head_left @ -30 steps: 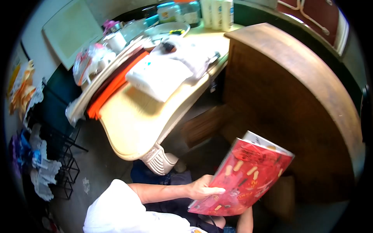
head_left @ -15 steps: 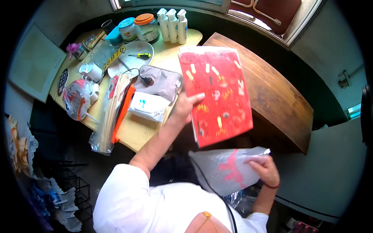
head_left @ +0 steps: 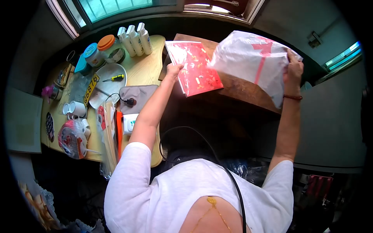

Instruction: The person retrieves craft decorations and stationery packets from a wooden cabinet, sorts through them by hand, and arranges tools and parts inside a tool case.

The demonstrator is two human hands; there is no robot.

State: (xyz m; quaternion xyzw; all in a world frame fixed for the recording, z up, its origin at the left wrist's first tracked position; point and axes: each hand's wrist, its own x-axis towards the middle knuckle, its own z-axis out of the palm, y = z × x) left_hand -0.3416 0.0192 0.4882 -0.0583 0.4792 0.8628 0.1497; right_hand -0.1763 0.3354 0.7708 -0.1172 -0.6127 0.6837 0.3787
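Note:
My left hand (head_left: 175,71) is closed on the left edge of a flat red pack (head_left: 199,70) with gold and white print. White layers show along its left and top edges, and light glares off its glossy upper part. It is held up at the near left end of the brown wooden surface. In my raised right hand (head_left: 294,72), the corner of a whitish plastic bag (head_left: 252,58) with pink-red markings is gripped. The bag spreads out to the left over the brown surface, its left end close to the pack. Whether anything is inside it I cannot tell.
A light wooden table (head_left: 149,62) on the left carries white bottles (head_left: 135,42), lidded jars (head_left: 110,48), a round tray (head_left: 120,86) with a screwdriver (head_left: 116,78), a grey pouch (head_left: 142,95) and bundled sticks (head_left: 108,132). The brown wooden table (head_left: 243,91) adjoins it. A black cable (head_left: 202,136) crosses my front.
My right hand has lifted the plastic bag from near my body up and forward over the brown table. The left hand has carried the red pack farther forward. My view has shifted.

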